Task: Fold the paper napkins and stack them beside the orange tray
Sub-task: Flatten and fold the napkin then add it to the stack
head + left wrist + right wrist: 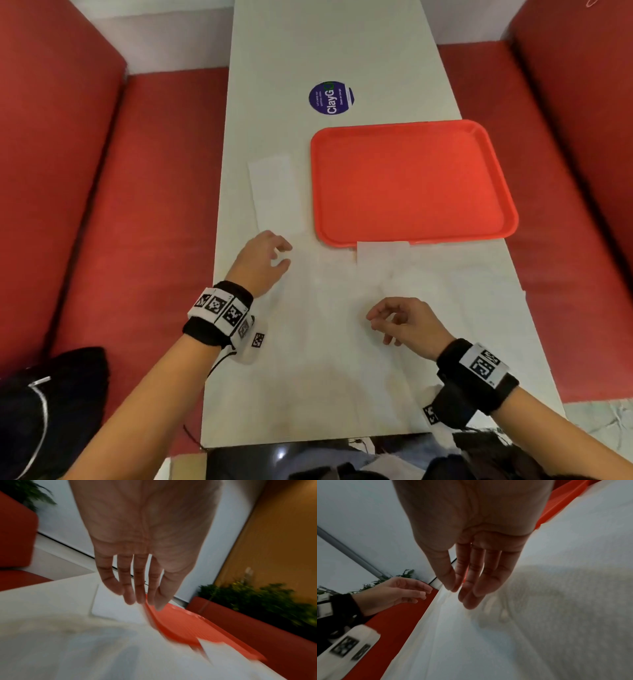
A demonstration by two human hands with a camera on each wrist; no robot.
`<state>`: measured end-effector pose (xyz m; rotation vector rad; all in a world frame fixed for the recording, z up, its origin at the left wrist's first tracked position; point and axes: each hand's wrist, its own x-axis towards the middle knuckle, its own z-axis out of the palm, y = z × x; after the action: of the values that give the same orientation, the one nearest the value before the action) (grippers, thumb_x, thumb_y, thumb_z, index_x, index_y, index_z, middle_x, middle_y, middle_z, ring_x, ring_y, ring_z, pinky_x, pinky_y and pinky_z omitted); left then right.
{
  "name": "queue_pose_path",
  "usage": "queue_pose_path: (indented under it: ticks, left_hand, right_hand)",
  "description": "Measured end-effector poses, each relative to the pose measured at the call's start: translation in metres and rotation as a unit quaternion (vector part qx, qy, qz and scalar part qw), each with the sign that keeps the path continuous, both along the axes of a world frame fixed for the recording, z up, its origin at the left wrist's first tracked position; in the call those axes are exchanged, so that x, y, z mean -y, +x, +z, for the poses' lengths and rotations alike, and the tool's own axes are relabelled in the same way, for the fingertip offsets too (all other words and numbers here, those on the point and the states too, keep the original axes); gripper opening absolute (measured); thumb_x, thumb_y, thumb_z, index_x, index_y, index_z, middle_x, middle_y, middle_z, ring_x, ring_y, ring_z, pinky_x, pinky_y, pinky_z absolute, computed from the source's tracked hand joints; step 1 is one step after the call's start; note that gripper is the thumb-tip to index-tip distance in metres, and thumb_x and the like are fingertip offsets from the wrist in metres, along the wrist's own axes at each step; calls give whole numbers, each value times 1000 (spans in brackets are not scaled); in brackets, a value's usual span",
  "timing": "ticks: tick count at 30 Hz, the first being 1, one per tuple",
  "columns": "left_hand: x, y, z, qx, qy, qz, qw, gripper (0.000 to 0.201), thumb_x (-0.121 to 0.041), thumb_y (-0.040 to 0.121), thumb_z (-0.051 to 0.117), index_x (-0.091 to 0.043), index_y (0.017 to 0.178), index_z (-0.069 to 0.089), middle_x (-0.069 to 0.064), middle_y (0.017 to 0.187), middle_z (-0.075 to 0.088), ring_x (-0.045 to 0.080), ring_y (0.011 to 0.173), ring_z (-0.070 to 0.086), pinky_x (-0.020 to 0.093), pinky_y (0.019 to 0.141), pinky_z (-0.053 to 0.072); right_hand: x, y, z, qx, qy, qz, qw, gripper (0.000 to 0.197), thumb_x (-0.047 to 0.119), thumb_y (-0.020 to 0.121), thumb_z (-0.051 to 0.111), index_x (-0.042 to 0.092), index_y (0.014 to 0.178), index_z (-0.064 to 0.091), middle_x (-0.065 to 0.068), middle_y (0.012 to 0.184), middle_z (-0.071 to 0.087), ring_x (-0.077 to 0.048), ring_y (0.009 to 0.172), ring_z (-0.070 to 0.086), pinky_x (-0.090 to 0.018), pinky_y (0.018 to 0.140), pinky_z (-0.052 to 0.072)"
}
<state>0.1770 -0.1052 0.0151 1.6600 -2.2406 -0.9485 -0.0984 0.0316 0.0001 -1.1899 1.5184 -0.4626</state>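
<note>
Overhead, white table between red booth seats, orange tray, both hands' fingers relaxed, empty.

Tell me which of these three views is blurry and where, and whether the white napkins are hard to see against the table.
Head view: fairly sharp, edges bowed by the wide lens; the folded napkin left of the orange tray barely stands out from the pale table. Left wrist view: motion-smeared, worst along the bottom; the left hand is soft. Right wrist view: dim, the right hand is shadowed, the table surface grainy.
</note>
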Motion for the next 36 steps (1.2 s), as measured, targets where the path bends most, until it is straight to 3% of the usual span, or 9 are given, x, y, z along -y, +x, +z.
queue_pose_path:
  ticks: [3,7,11,17,21,26,28,31,36]
  left_hand:
    - [-47,-9,-7,6,19,-29,999,28,-15,87,69,-15,114,64,-4,99,55,12,86,51,36,87,49]
    - [-81,-18,-19,74,15,-34,997,57,-22,86,70,-20,138,47,2,130,45,21,117,45,41,96,44]
    - [-103,-15,-22,115,9,71,991,54,-17,92,61,-22,142,39,4,138,36,23,121,41,38,95,44]
    - [-129,-9,-35,37,44,99,993,50,-12,96,53,-15,143,39,7,141,37,23,129,36,30,106,35]
    - [-132,1,-38,-16,34,123,992,49,-11,95,53,-17,142,41,4,140,38,20,131,38,29,107,36]
    - [-128,27,-32,-90,-34,245,965,46,-35,99,50,-16,140,42,2,138,39,15,129,38,28,107,33]
    - [-126,31,-27,-141,-1,289,947,50,-44,99,42,-19,142,40,-1,139,41,14,129,40,31,108,36]
    - [-122,24,-21,-223,74,312,921,46,-43,99,43,-22,139,41,0,124,54,15,115,53,22,91,44]
    - [-112,-6,-24,-361,206,296,860,41,-21,100,51,-26,137,34,21,102,69,22,87,67,25,72,54]
  right_hand:
    - [0,8,-6,-33,-18,35,999,8,14,86,69,21,90,72,3,80,69,-8,53,61,-19,55,48]
    - [-1,19,-12,-81,-38,69,994,8,21,85,70,26,91,73,7,82,69,6,57,53,-9,59,41]
    - [8,44,-13,-69,-53,69,994,15,32,86,70,21,97,73,6,79,63,2,59,52,-11,60,41]
    - [33,88,-21,-106,-22,106,989,31,50,84,67,19,88,62,3,77,61,-14,69,57,-28,66,46]
    - [40,106,-14,-97,-45,122,987,27,37,85,69,22,70,53,7,67,54,-11,62,51,-29,63,44]
    - [38,97,32,71,-118,85,987,31,12,82,72,21,63,49,15,58,49,-6,57,50,-18,60,42]
    - [35,79,46,151,-129,23,980,18,7,78,69,6,67,55,8,68,54,-9,64,52,-18,64,43]
    - [33,47,43,222,-80,-91,967,38,14,69,68,-18,78,48,-15,79,53,-24,72,53,-33,68,44]
    - [23,16,21,87,-48,-142,985,37,17,73,72,2,63,39,-2,57,33,-14,55,32,-24,54,30]
